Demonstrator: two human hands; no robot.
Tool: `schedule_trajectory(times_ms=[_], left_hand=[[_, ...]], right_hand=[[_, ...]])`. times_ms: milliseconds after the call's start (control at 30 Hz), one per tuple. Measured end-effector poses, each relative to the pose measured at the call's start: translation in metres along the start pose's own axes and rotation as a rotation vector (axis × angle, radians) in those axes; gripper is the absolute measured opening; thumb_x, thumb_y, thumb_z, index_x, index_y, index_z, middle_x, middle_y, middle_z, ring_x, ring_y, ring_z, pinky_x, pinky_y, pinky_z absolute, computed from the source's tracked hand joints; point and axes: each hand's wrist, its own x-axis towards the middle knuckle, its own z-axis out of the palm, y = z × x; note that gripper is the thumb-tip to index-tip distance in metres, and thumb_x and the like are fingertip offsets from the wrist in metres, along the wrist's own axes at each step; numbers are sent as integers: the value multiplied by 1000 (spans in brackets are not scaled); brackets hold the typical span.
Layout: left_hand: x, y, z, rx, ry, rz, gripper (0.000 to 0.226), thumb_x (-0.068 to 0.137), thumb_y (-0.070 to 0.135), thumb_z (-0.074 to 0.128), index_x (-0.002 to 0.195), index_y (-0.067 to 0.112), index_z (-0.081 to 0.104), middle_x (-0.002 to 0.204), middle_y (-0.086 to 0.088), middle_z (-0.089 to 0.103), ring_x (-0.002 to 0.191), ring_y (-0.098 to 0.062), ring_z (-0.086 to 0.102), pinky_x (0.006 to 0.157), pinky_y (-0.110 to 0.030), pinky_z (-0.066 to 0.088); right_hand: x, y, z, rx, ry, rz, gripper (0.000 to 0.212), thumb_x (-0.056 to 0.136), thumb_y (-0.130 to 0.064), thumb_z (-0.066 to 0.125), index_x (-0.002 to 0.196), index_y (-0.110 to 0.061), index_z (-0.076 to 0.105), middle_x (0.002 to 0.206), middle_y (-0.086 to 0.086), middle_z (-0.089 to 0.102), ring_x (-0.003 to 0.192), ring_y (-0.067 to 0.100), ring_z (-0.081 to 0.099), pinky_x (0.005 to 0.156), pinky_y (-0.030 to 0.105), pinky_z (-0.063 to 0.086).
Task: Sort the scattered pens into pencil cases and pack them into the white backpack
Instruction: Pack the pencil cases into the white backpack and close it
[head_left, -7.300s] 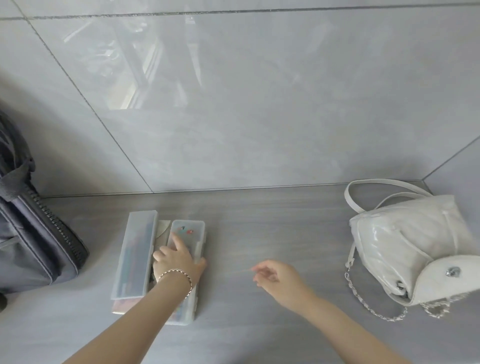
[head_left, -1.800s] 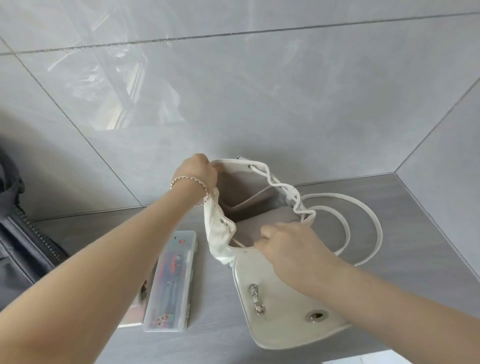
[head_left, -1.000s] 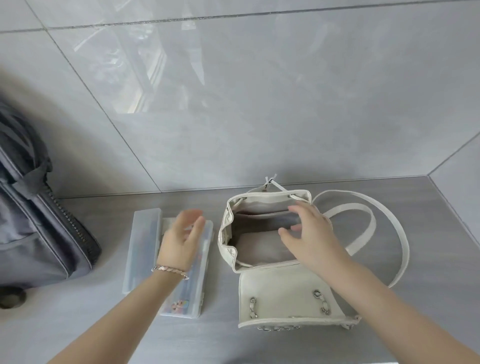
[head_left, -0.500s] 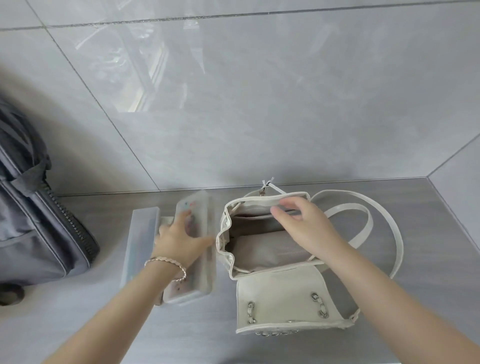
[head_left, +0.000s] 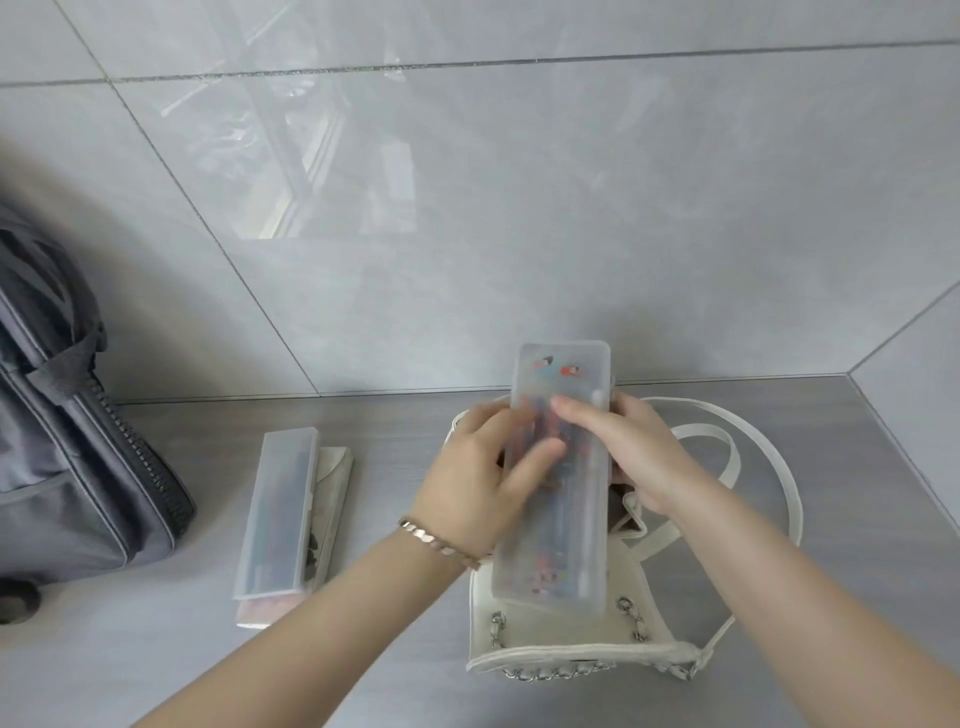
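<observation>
At nine o'clock a dark grey bag is stood against the wall. Right of it, at about seven o'clock, a frosted pencil case is left on the grey surface, laid over another flat case.

At five o'clock the clear pencil case, filled with coloured pens, is held over the white backpack, whose flap is folded toward the viewer. The case is gripped by the left hand, thumb across its face, and steadied along its right edge by the right hand, fingers curled round it. The bag's mouth is mostly hidden behind the case.

For a clean insertion, the case would best be tipped end-first and slid into the opening, the rim being held wide with one hand so that the drawstring edge is not snagged.

The surface is met at twelve o'clock by a glossy grey tiled wall, and a corner is formed at three o'clock.
</observation>
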Motion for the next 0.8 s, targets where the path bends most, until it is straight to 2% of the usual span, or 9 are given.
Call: schedule_trajectory(times_ms=[100, 167, 333, 433, 500, 600, 667, 733, 800], left_hand=[[-4, -37, -2, 179, 30, -6, 35, 79, 38, 43, 81, 13, 67, 118, -12, 58, 117, -22, 50, 99, -33, 42], [-6, -53, -1, 350, -103, -102, 23, 80, 28, 50, 86, 16, 68, 138, -16, 42, 132, -35, 34, 105, -43, 36], [-5, -58, 1, 71, -206, -259, 69, 74, -16, 34, 130, 21, 48, 140, -7, 34, 127, -20, 39, 91, -6, 25], [2, -55, -1, -44, -193, -296, 73, 73, -20, 30, 131, 21, 47, 137, -7, 38, 126, -19, 38, 90, -5, 24], [8, -55, -5, -117, -190, -299, 72, 71, -22, 29, 126, 19, 50, 128, -8, 48, 119, -21, 45, 88, -12, 34], [10, -51, -13, -176, -244, -241, 74, 71, -27, 34, 125, 21, 50, 124, -6, 50, 112, -17, 51, 80, 0, 40], [10, -52, -16, -148, -282, -175, 81, 67, -27, 36, 128, 24, 48, 135, -1, 43, 123, -12, 44, 85, 7, 33], [9, -54, -18, -150, -298, -196, 84, 65, -26, 35, 129, 27, 48, 139, 1, 39, 127, -11, 41, 88, 6, 34], [7, -56, -21, -164, -296, -227, 83, 66, -26, 35, 130, 26, 47, 140, 1, 40, 127, -10, 42, 87, 4, 37]], right_hand=[[0, 0, -5, 132, 68, -91, 5, 81, -22, 67, 85, -20, 69, 83, -4, 73, 77, 15, 68, 66, 27, 52], [-1, -6, -7, 221, 142, -218, 6, 80, -18, 68, 81, -22, 64, 72, -10, 72, 70, 9, 68, 63, 23, 53], [-15, -5, -4, 130, 190, -580, 32, 65, -26, 76, 91, -28, 58, 85, -8, 71, 82, 7, 67, 71, 19, 52], [-23, 12, 1, -171, 180, -655, 42, 61, -30, 77, 92, -47, 54, 84, -32, 66, 83, -13, 61, 72, 6, 46], [-25, 21, 2, -502, 166, -767, 45, 65, -33, 74, 102, -42, 50, 86, -30, 65, 84, -16, 56, 72, -2, 39], [-23, 34, 3, -990, 148, -933, 40, 66, -39, 54, 105, -29, 49, 85, -10, 72, 84, 6, 55, 67, 14, 41], [-23, 35, 5, -1174, 144, -916, 40, 64, -43, 47, 99, -26, 49, 76, -10, 70, 65, 6, 61, 49, 17, 42], [-23, 30, 7, -1262, 107, -882, 38, 65, -44, 59, 93, -20, 50, 69, -7, 67, 55, 13, 64, 39, 20, 41], [-21, 25, 9, -1373, 34, -848, 46, 69, -45, 70, 97, -14, 50, 79, -2, 66, 67, 19, 66, 46, 24, 39]])
